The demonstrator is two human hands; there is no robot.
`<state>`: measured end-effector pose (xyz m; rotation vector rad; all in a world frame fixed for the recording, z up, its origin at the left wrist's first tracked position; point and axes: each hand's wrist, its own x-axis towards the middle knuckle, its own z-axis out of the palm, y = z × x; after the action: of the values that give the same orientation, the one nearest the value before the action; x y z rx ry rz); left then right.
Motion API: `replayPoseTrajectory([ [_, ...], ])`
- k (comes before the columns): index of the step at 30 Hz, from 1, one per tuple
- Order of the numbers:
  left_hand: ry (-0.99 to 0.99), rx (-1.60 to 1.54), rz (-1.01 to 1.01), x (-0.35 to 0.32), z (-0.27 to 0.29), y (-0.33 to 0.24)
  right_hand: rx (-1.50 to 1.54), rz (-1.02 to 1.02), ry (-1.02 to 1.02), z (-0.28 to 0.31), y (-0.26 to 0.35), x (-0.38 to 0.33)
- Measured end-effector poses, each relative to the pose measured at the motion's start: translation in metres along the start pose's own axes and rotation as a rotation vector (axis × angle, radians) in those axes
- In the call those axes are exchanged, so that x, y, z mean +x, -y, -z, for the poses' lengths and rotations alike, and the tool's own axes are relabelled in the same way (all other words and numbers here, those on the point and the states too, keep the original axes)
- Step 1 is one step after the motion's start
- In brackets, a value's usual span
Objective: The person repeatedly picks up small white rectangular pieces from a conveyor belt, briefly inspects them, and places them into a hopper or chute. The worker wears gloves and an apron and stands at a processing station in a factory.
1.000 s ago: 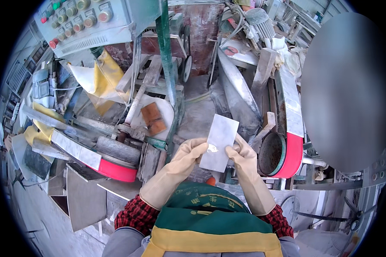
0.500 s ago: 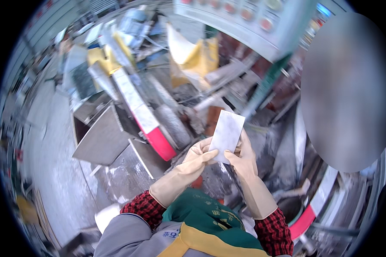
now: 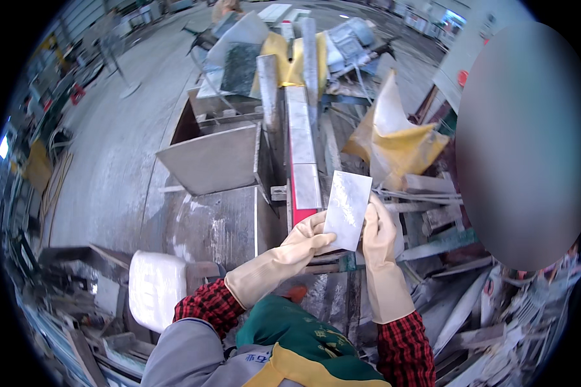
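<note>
A small rectangular tile (image 3: 347, 209), white-grey with a glossy streak of reflected light, is held upright in front of me. My left hand (image 3: 311, 237), in a cream rubber glove, grips its lower left edge with the thumb across the face. Along the right edge my right hand (image 3: 379, 227), gloved the same way, has its fingers curled against the tile, partly hidden behind it. Just beyond runs a narrow red belt (image 3: 303, 215) carrying a row of similar tiles (image 3: 301, 138).
Left of the belt stand grey metal panels (image 3: 210, 159) and a wet plate (image 3: 203, 226). A white plastic container (image 3: 157, 290) is near my left elbow. Yellow-and-white sheeting (image 3: 400, 145) hangs right of the belt. A blue motor (image 3: 350, 44) sits at its far end.
My view has swung to the right-hand belt line, so the belt now runs straight ahead. The tile stays in my hands; my right thumb has shifted from its face to its right edge.
</note>
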<state>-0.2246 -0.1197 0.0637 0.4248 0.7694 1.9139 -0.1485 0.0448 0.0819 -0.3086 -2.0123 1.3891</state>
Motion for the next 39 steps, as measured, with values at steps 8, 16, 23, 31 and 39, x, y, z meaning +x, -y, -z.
replayPoseTrajectory([
  [8,-0.302,-0.141,-0.24,-0.011,0.04,-0.011,-0.625,-0.083,0.283,-0.043,-0.09,0.016],
  [16,-0.46,-0.141,-0.391,-0.026,0.064,-0.012,-0.922,-0.149,0.357,-0.124,-0.098,0.021],
  [23,-0.536,-0.155,-0.462,-0.025,0.06,-0.02,-0.989,-0.381,0.523,-0.126,-0.086,0.033],
  [31,-0.504,-0.076,-0.475,-0.029,0.063,-0.025,-0.733,-0.5,0.581,-0.11,-0.075,0.029],
  [39,-0.468,-0.127,-0.472,-0.025,0.059,-0.03,0.265,-0.528,0.355,-0.083,-0.151,-0.01],
])
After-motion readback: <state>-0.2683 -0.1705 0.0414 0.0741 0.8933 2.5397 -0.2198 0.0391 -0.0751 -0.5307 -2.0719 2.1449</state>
